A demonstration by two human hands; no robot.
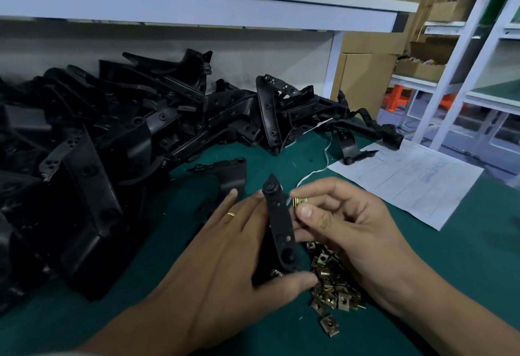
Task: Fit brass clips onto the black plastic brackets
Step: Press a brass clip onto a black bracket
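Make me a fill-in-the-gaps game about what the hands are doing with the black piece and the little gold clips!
1. The left hand holds a ____ plastic bracket.
2. The right hand pinches one brass ____ next to the bracket.
3. The pile of loose clips lies on the ____ table mat.
4. The left hand wears a gold ____ on one finger.

Missing words: black; clip; green; ring
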